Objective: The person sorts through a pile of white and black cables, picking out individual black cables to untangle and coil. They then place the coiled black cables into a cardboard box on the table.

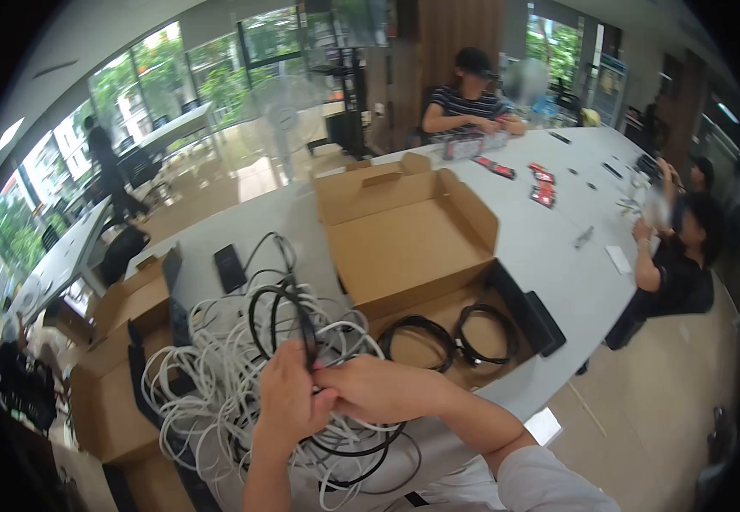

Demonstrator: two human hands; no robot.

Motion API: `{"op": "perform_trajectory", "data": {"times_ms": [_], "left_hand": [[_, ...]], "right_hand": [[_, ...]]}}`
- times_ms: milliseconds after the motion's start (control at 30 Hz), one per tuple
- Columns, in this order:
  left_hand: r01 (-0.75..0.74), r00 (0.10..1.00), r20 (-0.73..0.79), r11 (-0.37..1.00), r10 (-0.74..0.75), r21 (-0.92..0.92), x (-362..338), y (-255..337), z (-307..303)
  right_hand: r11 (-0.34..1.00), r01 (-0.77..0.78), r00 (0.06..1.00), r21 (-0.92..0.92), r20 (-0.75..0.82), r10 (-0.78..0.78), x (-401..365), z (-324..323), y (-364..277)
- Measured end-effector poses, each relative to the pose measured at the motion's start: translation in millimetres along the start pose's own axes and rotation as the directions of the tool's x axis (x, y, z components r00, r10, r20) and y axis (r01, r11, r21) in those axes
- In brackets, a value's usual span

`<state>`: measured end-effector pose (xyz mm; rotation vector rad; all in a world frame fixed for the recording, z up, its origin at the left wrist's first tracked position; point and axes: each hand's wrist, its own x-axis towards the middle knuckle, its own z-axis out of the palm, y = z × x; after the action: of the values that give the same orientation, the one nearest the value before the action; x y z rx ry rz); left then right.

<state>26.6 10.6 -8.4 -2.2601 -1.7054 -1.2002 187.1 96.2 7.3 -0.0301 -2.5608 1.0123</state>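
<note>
My left hand (289, 392) is closed around a black cable (279, 317), whose loops stand up above the fingers. Against it, my right hand (374, 389) is closed with its fingertips at the same cable; the exact grip is partly hidden. Beneath and around both hands spreads a big tangle of white cables (208, 363), with more black cable running through its lower part. Just beyond my right hand, an open cardboard box (417, 243) holds two coiled black cables, one on the left (419, 319) and one on the right (487, 311).
A black phone-like device (230, 268) lies beyond the tangle on the white table (549, 299). Another open cardboard box (114, 401) stands at the left. Red packets (542, 194) lie further back. One person (464, 107) sits across the table, others (681, 247) at the right.
</note>
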Motion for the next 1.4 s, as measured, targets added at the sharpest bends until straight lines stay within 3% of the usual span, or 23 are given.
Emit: {"op": "perform_trajectory", "data": {"times_ms": [100,200,300,367,400,433,500,533,567,633,667,767,800,900,933,1033,1133,1167,1267,1367,1400], "left_hand": [[0.067,0.996,-0.046,0.966,-0.081,-0.25,-5.7,-0.8,7.6],[0.135,0.99,-0.004,0.933,-0.144,-0.333,-4.3,10.0,1.1],[0.121,0.993,0.013,0.958,-0.121,-0.261,-6.8,8.4,-5.4],[0.096,0.979,-0.152,0.97,-0.133,-0.225,-11.8,-0.4,6.7],[0.115,0.973,-0.17,0.968,-0.154,-0.223,-12.8,0.7,6.1],[0.133,0.966,-0.191,0.966,-0.177,-0.222,-11.7,2.5,5.6],[0.144,0.964,-0.126,0.859,-0.234,-0.491,-24.1,-20.1,2.4],[0.181,0.954,-0.162,0.913,-0.254,-0.366,-16.9,-7.6,-8.0],[0.141,0.93,-0.267,0.916,-0.253,-0.376,-15.1,-8.8,-2.9],[0.326,0.887,-0.278,0.926,-0.369,-0.189,-24.7,-21.8,-7.9],[0.231,0.903,-0.334,0.961,-0.269,-0.15,-25.7,-33.6,-6.7],[0.249,0.893,-0.396,0.968,-0.214,0.038,-31.1,-49.7,-12.0],[0.231,0.835,-0.537,0.962,-0.119,0.146,-34.7,-56.1,-8.2],[0.165,0.781,-0.591,0.845,0.202,0.508,-21.3,-38.2,-20.0],[0.264,0.773,-0.635,0.909,0.001,0.323,-18.6,-25.0,-21.4],[0.285,0.644,-0.746,0.852,0.17,0.44,-11.2,-25.8,-22.8],[0.27,0.723,-0.673,0.961,-0.156,0.066,-42.9,-76.7,-19.9],[0.275,0.744,-0.618,0.959,-0.255,-0.065,-53.7,-92.4,-17.5],[0.186,0.929,-0.259,0.938,-0.265,-0.292,-42.3,-74.7,-13.0],[0.41,0.912,0.273,0.639,-0.308,-0.65,-1.0,38.4,-29.1],[0.455,0.89,0.344,0.538,-0.298,-0.71,-3.4,43.0,-27.4]], "right_hand": [[0.99,0.051,0.998,0.13,-0.027,-0.048,-1.5,6.1,2.3],[0.978,0.075,0.997,0.194,0.007,-0.077,-2.7,-3.3,-9.8],[0.939,0.095,0.993,0.33,0.034,-0.112,-4.4,-8.9,-19.2],[0.875,0.167,0.986,0.455,-0.056,-0.159,-4.5,-8.8,-19.6],[0.718,0.035,0.996,0.695,0.032,-0.08,-3.0,-2.7,-10.4],[0.577,-0.073,0.997,0.813,0.078,0.017,-4.5,-0.4,-10.4],[0.372,-0.153,0.988,0.915,0.128,0.092,-6.9,-13.9,-19.7],[0.338,-0.173,0.984,0.925,0.151,0.09,-7.4,-17.4,-19.3],[0.257,-0.148,0.988,0.955,0.131,0.085,-9.3,-18.4,-22.1],[0.085,-0.1,0.993,0.991,0.094,0.067,-10.3,-13.3,-30.1],[0.002,-0.095,0.993,0.995,0.095,0.076,-10.6,-10.5,-31.9],[-0.13,-0.092,0.992,0.987,0.102,0.068,-14.1,-9.1,-38.6],[-0.136,-0.073,0.992,0.988,0.085,0.088,-13.1,-6.1,-37.7],[0.1,-0.111,0.974,0.989,0.088,0.207,-14.1,-10.7,-43.6],[0.172,-0.117,0.983,0.978,0.089,0.163,-15.1,-10.6,-42.9],[0.383,-0.117,0.993,0.916,0.116,0.026,-13.6,-1.8,-34.6],[0.624,0.035,0.999,0.781,-0.046,0.002,-9.7,2.1,-18.3],[0.71,0.074,0.994,0.701,-0.108,0.002,-9.6,-2.8,-17.2],[0.939,0.035,0.939,0.343,-0.333,0.087,-18.9,-25.8,-34.8],[0.986,0.141,0.766,-0.092,-0.621,-0.168,-13.3,-13.4,-20.4],[0.979,0.086,0.751,-0.186,-0.634,-0.186,-15.0,-14.4,-21.7]]}}
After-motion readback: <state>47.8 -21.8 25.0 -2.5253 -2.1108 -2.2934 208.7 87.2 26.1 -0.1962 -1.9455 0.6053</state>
